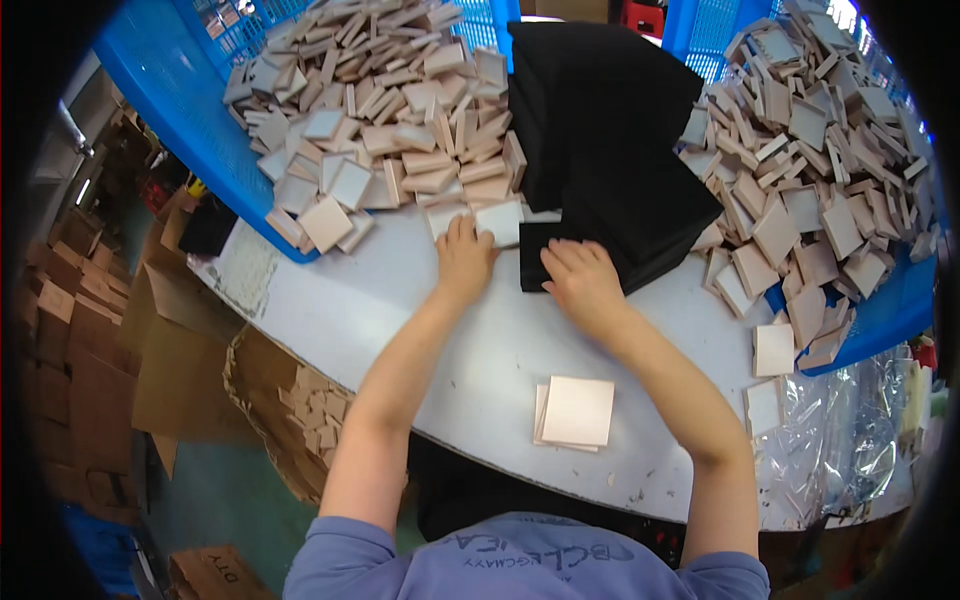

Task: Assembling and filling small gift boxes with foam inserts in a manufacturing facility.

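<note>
My left hand (465,264) reaches to the front of the left heap, with its fingers bent down onto a small shallow cardboard box piece (446,216). A second white-faced box piece (500,222) lies just right of those fingertips. My right hand (584,284) is closed at the edge of a square black sheet (536,262), which lies near the tabletop; its thumb is mostly hidden. Behind that hand rise tall stacks of black sheets (630,120). Closer to me, a small stack of cream square box pieces (578,412) rests on the table.
Blue plastic baskets (165,110) hold large heaps of box pieces, left (400,110) and right (790,170), spilling onto the white table (470,370). Clear plastic bags (835,430) lie at the right. A cardboard carton (270,390) with scraps stands below the table's left edge.
</note>
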`<state>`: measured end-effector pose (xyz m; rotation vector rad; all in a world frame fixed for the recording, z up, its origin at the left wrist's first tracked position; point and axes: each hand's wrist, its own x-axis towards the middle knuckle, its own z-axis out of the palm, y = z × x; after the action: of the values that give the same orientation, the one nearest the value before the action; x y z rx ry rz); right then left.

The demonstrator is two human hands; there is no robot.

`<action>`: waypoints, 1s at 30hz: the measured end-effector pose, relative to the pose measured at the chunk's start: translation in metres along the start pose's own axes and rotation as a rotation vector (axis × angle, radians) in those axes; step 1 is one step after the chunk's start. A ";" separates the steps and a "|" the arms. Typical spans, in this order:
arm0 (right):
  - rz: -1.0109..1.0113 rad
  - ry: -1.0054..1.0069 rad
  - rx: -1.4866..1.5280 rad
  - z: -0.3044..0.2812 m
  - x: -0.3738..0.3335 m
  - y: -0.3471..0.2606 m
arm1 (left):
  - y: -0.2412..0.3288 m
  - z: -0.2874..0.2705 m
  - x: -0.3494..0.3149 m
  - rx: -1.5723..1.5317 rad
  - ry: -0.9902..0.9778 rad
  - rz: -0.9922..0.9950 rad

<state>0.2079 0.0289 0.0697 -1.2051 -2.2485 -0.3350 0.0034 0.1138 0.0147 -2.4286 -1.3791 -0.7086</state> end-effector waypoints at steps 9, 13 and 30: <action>0.095 -0.006 0.100 0.002 0.006 0.006 | 0.035 -0.078 -0.061 -0.405 0.183 -0.121; 0.049 0.493 0.211 -0.021 0.015 0.005 | 0.098 -0.136 -0.091 -0.532 0.049 0.194; -0.104 -0.329 0.542 -0.100 -0.109 -0.064 | 0.136 -0.109 -0.126 -1.010 -0.109 0.147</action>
<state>0.2392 -0.1279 0.0899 -0.8986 -2.4512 0.4461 0.0346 -0.0972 0.0423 -3.2858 -0.9572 -1.5277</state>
